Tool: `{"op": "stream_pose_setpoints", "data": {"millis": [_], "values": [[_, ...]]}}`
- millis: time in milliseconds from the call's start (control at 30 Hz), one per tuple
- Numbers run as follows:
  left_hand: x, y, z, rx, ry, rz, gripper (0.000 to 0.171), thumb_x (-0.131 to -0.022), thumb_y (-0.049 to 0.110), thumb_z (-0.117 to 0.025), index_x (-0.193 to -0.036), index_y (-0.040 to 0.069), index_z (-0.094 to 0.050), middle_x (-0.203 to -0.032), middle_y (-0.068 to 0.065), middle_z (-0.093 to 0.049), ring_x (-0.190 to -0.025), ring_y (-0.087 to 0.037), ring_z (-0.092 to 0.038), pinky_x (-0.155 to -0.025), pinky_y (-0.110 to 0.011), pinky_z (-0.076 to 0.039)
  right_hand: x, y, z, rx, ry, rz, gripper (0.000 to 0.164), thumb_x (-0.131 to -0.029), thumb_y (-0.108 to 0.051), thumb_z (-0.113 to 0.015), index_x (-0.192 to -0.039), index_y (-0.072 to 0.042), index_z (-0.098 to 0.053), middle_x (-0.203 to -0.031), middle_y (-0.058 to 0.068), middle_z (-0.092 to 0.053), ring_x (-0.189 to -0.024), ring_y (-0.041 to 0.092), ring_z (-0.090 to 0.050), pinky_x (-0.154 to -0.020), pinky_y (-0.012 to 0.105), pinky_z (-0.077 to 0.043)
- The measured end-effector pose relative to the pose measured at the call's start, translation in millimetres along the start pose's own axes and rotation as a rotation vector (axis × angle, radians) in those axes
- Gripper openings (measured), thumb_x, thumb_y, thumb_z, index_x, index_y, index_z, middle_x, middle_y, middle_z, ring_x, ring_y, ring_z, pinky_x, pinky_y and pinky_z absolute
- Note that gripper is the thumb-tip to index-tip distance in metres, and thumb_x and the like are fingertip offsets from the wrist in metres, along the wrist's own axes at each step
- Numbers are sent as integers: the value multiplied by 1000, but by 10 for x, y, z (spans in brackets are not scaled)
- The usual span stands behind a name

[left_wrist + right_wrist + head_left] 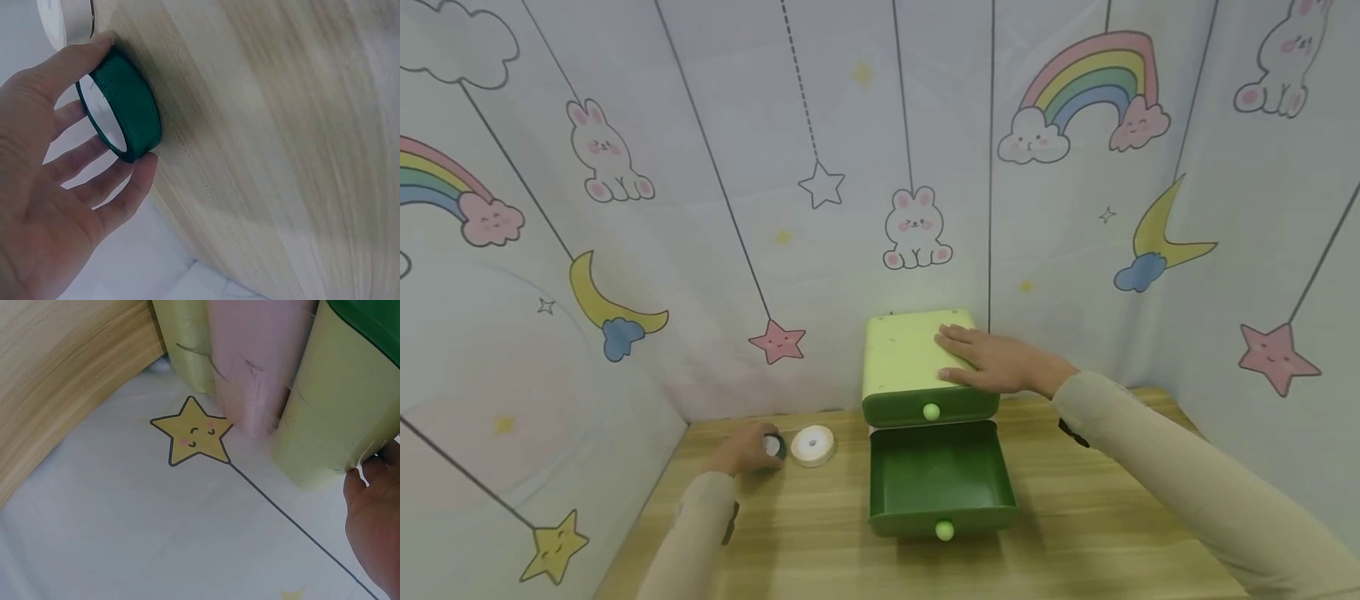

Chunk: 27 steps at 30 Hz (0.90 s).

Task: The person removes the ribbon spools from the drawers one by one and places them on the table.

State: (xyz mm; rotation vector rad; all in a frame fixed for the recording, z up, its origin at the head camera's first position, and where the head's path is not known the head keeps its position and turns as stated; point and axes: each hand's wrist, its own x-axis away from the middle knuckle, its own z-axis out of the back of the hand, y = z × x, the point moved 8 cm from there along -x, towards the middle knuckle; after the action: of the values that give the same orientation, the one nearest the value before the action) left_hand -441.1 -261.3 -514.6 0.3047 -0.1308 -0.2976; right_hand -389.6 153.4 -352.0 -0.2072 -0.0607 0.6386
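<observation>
My left hand (743, 448) is at the table's left side, its thumb and fingers gripping a roll of dark green ribbon (128, 100) by the rim. The roll stands on edge against the wood in the left wrist view. Just right of it lies a roll of white ribbon (813, 446). My right hand (1000, 362) rests flat, fingers extended, on the light green top of a small drawer cabinet (904, 350). The cabinet's upper green drawer (895, 408) is closed. Below it, a dark green drawer (910, 523) is pulled out, with nothing visible inside.
The wood-grain table (805, 542) ends at a cloth backdrop (715, 250) printed with rabbits, stars and rainbows. In the right wrist view, the cabinet's side shows a pink tier (256, 369) between light green ones. The pulled-out drawer juts toward the front.
</observation>
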Motion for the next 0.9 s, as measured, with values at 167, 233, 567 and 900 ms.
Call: {"op": "stream_pose_setpoints", "data": {"millis": [167, 233, 567, 900], "values": [[16, 30, 41, -12, -17, 6, 62, -82, 27, -89, -131, -4, -66, -134, -24, -68, -124, -41, -63, -106, -58, -53, 5, -8, 22, -2, 2, -1, 83, -106, -68, -39, -169, -18, -19, -178, 5, -12, -166, 29, -14, -132, 54, -23], [18, 26, 47, -21, -26, 14, 62, -85, 30, -87, -132, -4, -66, -135, -24, -67, -128, -44, -61, -110, -60, -49, 8, -11, 24, 0, 0, -1, 84, -106, -68, -39, -169, -18, -18, -178, 5, -12, -166, 29, -14, -132, 54, -23], [26, 22, 49, -39, -35, 34, 62, -86, 31, -86, -131, -6, -67, -134, -26, -68, -129, -46, -60, -113, -63, -46, 6, -24, 13, 3, -7, -2, 84, -106, -68, -38, -169, -17, -17, -178, 6, -10, -166, 30, -13, -133, 54, -23], [54, 65, 53, -25, 2, 34, 58, -82, 24, -86, -128, -6, -68, -129, -24, -70, -121, -41, -65, -107, -60, -52, 21, -30, 4, 11, -1, -5, 84, -106, -68, -38, -169, -17, -18, -178, 5, -11, -166, 30, -14, -132, 54, -24]]}}
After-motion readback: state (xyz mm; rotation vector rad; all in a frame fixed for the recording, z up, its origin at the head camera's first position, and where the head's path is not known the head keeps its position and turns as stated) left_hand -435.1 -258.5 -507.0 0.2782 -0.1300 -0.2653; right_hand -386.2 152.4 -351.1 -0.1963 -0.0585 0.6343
